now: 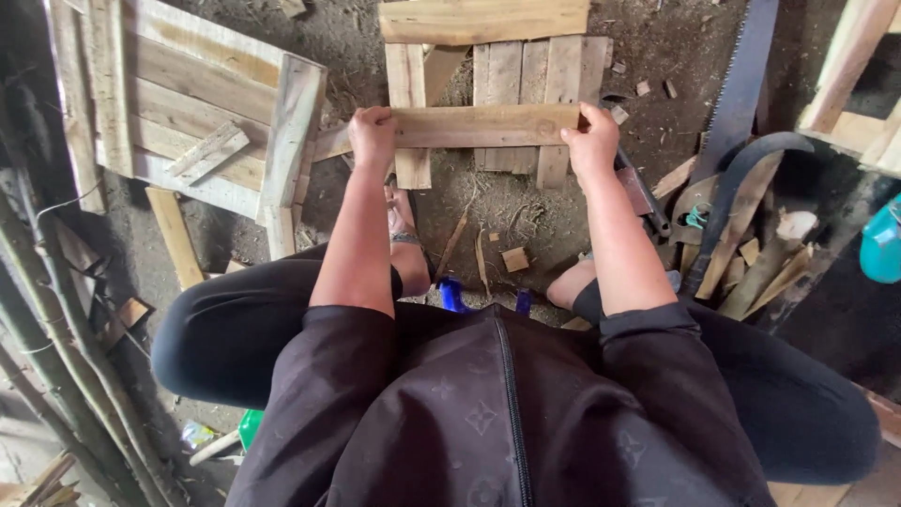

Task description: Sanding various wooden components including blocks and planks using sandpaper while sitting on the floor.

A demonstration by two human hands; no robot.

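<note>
A: The left hand [372, 132] is seen closed over the left part of a wooden slat [469, 126], with the fingers wrapped over its top edge.

B: And how is the right hand [593, 139] placed?

A: It is clamped on the right end of the same slat, thumb side toward the body. The slat is held level between both hands, out in front of the knees.

B: Where is the slat found in relation to the rest?

A: It is held across a small frame of short boards [526, 89] lying on the dirt floor [526, 211]. Whether it rests on those boards or is lifted just clear of them cannot be told. Its left end reaches toward a larger pallet panel [188, 122] lying to the left.

B: What is seen on the right side?

A: A long saw blade [741, 84] is laid on the ground well to the right, with a curved dark blade [741, 188] and some offcuts [760, 268] just beside it. A hammer [643, 192] lies near the right wrist.

B: And nearer the body?

A: A small wood block [514, 258] and chips are scattered between the feet, and thin poles [56, 310] are leaned along the far left.
</note>
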